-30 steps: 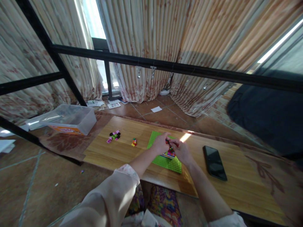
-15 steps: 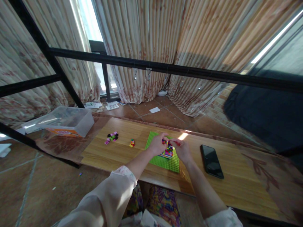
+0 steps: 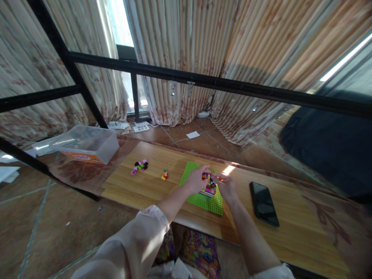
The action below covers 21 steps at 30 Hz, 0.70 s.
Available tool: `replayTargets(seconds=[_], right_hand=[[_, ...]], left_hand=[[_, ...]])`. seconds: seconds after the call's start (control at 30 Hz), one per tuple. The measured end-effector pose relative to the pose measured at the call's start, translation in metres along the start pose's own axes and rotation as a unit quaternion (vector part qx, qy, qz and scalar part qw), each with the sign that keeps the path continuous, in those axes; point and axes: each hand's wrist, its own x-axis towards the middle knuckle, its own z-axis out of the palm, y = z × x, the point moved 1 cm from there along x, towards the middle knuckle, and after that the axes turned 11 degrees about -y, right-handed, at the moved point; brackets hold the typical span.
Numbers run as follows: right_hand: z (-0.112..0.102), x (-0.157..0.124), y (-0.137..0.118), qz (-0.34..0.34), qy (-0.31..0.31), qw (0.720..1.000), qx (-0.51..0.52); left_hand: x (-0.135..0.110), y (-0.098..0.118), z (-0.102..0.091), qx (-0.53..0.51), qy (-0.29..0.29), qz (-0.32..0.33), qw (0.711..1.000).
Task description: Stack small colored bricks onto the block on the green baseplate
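Observation:
A small model of multicoloured toy bricks (image 3: 210, 189) stands on the green baseplate (image 3: 215, 206), which lies on the wooden tabletop. My left hand (image 3: 196, 180) is curled round the model's far left side, fingers and thumb against it. At the model's far right side, my right hand (image 3: 228, 188) is closed in a pinch. A small red brick (image 3: 221, 179) shows at its fingers, close to or touching the model; contact is hard to make out. My hands partly hide the top of the model.
Left of the baseplate are a small cluster of red, yellow and green bricks (image 3: 164, 174) and a pile of pink, black and lime bricks (image 3: 140, 166). A black phone (image 3: 264, 203) lies to the right. A clear plastic box (image 3: 103, 145) stands beyond the table's left end; a black metal rail (image 3: 162, 71) crosses ahead.
The view has shifted slightly, so the table sits a little further right in it. Both hands stay at the model, with only slight finger movement.

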Motion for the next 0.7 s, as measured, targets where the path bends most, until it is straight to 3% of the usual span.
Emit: replayTargets(seconds=[0.5, 0.7], right_hand=[[-0.013, 0.015, 0.002, 0.009, -0.065, 0.998, 0.014], [-0.016, 0.014, -0.004, 0.002, -0.072, 0.997, 0.009]], left_hand=[[0.001, -0.01, 0.002, -0.007, -0.01, 0.013, 1.0], [-0.001, -0.002, 0.0, 0.038, -0.011, 0.013, 0.999]])
